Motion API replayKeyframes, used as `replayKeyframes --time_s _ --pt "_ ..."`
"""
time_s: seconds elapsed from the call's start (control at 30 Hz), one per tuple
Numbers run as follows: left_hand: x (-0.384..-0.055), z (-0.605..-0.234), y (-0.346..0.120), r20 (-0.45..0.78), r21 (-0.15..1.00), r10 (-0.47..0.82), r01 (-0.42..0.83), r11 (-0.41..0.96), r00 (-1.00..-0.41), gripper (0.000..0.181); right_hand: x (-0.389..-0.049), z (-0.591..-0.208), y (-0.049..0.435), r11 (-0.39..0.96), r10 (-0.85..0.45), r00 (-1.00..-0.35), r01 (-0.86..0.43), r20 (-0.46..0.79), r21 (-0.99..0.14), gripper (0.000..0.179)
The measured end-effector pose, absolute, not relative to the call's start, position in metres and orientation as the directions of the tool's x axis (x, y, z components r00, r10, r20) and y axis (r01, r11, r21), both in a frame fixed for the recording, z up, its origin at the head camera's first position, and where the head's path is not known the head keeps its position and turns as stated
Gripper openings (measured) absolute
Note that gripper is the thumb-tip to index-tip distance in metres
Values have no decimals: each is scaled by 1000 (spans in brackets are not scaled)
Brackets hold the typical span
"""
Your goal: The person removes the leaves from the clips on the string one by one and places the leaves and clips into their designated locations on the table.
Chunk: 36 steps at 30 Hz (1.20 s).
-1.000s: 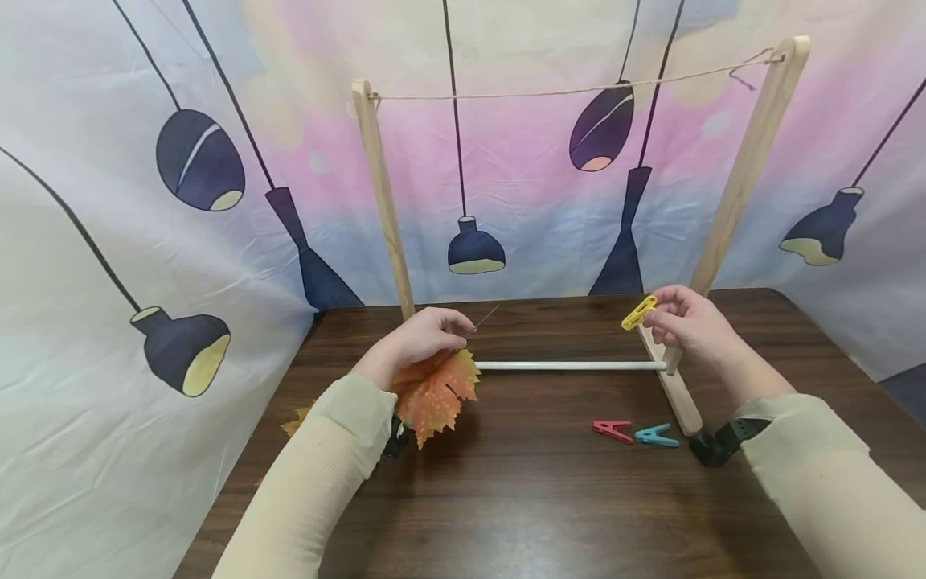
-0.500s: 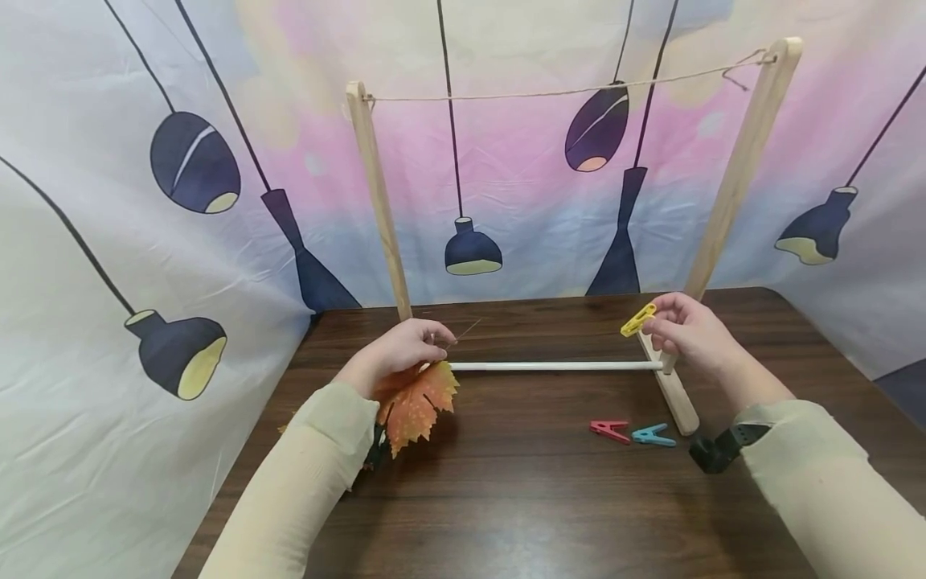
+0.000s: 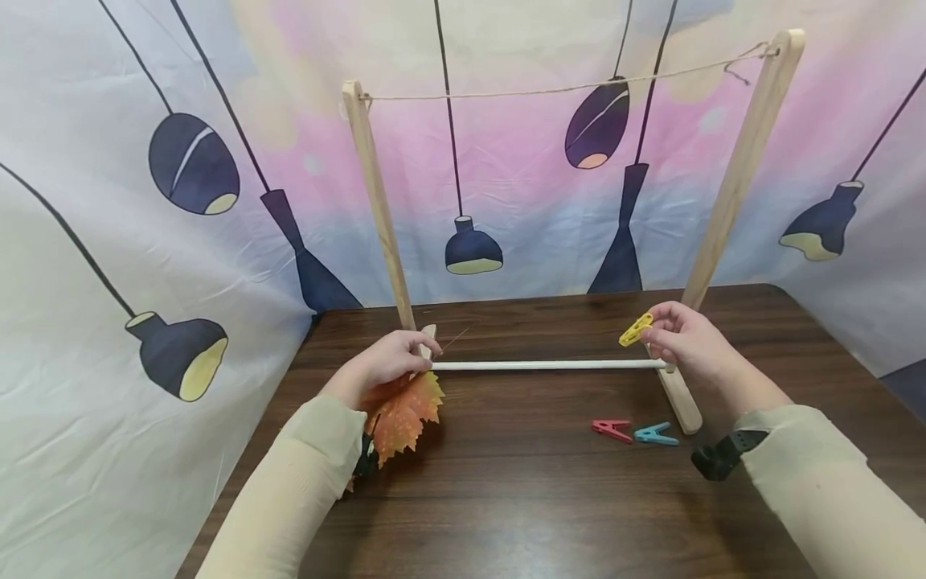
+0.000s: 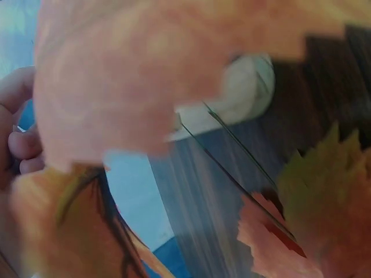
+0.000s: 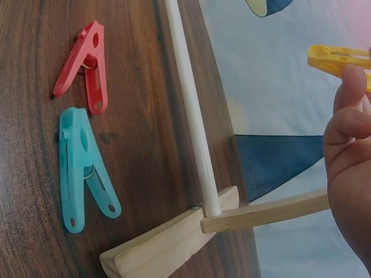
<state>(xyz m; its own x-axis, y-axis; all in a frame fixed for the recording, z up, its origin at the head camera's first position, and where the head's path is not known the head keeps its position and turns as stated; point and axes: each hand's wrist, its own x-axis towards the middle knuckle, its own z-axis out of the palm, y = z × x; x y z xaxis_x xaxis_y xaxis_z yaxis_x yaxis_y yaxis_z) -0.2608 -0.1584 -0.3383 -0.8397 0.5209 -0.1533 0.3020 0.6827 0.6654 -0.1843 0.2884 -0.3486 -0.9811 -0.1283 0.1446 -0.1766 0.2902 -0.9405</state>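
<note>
My left hand (image 3: 383,358) pinches an orange autumn leaf (image 3: 407,414) beside the foot of the left post. The leaf hangs below the fingers, its thin stem (image 3: 454,341) poking out to the upper right. Up close in the left wrist view, the blurred leaf (image 4: 116,87) covers most of the fingers. Over by the right post, my right hand (image 3: 683,338) pinches a yellow clothespin (image 3: 636,330) between thumb and fingers, raised above the table. On the tabletop below it lie a red clothespin (image 3: 612,430) and a blue clothespin (image 3: 656,434), side by side.
A wooden frame stands on the brown table (image 3: 521,498), with a left post (image 3: 379,209), a right post (image 3: 745,169) and a white rod (image 3: 542,366) low between them. A string (image 3: 535,93) spans the post tops. More leaves (image 4: 324,197) with thin stems lie near the left hand.
My left hand has moved left and slightly down with the leaf, uncovering more of the white rod and the left foot. My right hand has sunk a little, still holding the yellow clothespin.
</note>
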Motion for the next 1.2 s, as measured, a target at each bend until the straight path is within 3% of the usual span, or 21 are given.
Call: replayKeyframes --time_s 0.33,0.73,1.2 --pt "-256 -353 -182 -130 682 515 300 667 -847 25 -182 -353 289 335 -127 -987 -137 100 -932 35" --pt "-253 -348 -200 -128 668 483 285 687 -866 27 -185 -358 286 246 -129 -981 -173 144 -954 22" --pt "-246 -346 -221 -181 621 434 240 746 -883 27 -184 -364 285 284 -131 -980 -180 148 -942 26"
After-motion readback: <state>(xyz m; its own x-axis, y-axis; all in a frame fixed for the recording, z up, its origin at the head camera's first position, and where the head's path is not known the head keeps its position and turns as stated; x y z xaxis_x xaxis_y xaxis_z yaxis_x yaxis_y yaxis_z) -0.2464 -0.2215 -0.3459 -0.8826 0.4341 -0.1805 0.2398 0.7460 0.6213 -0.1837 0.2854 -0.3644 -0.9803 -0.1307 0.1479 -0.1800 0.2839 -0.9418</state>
